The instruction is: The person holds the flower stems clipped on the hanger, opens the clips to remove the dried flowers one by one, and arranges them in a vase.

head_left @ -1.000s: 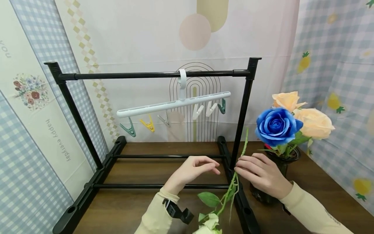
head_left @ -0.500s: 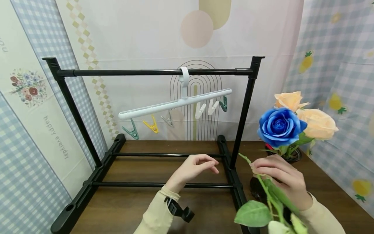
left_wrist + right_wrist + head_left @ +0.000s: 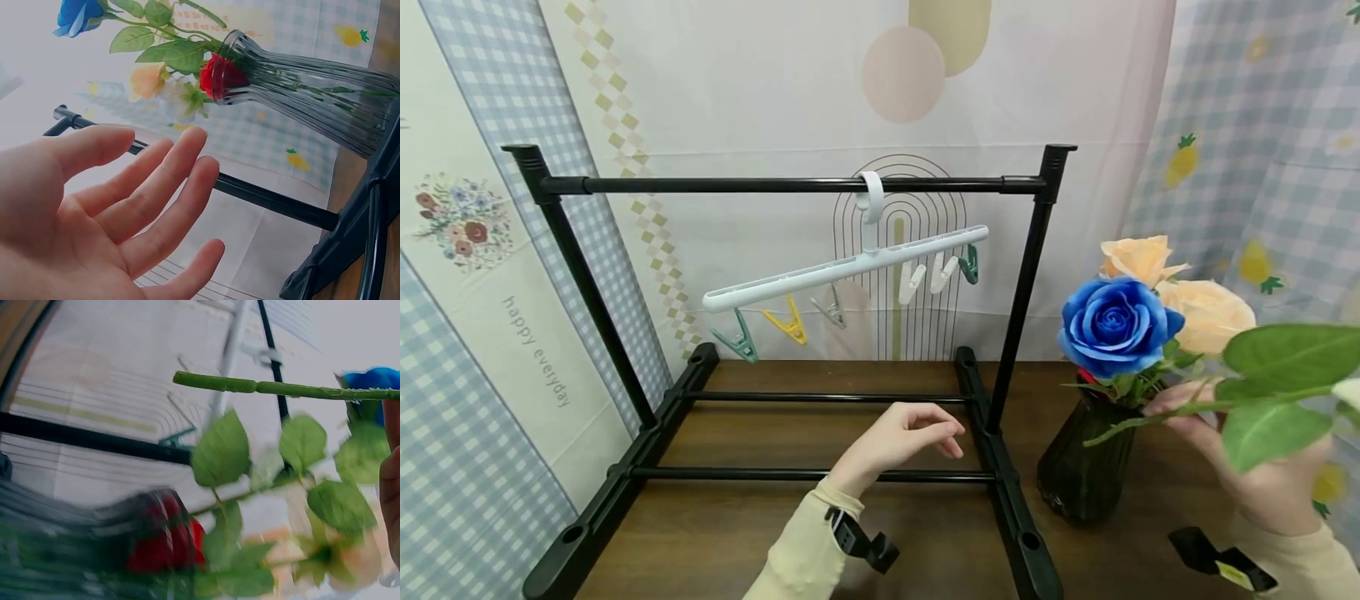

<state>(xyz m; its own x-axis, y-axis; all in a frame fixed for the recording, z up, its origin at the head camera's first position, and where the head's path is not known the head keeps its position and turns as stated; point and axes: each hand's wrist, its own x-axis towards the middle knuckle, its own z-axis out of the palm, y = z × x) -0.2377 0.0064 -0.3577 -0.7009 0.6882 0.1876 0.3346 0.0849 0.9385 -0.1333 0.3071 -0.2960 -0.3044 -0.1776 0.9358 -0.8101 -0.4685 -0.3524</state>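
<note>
At the right, my right hand (image 3: 1277, 492) pinches the green stem of an artificial white rose (image 3: 1349, 392), whose bloom runs off the head view's edge. Large leaves hang over the hand. The stem's cut end (image 3: 187, 380) points left in the right wrist view. Close beside it stands a dark ribbed glass vase (image 3: 1086, 467) holding a blue rose (image 3: 1116, 327), peach roses (image 3: 1206, 315) and a red rose (image 3: 219, 78) sunk at the mouth. My left hand (image 3: 898, 442) hovers over the rack's lower bars with fingers loosely bent, holding nothing.
A black rack (image 3: 790, 185) stands on the brown table (image 3: 760, 533). From its top bar hangs a tilted white hanger (image 3: 842, 268) carrying several clips, among them a yellow clip (image 3: 787, 322). Patterned cloths (image 3: 752, 92) surround the table.
My right hand has carried the white rose from beside the rack's right post rightward past the vase. The bloom has swung from below to the right. My left hand has stayed nearly still.
</note>
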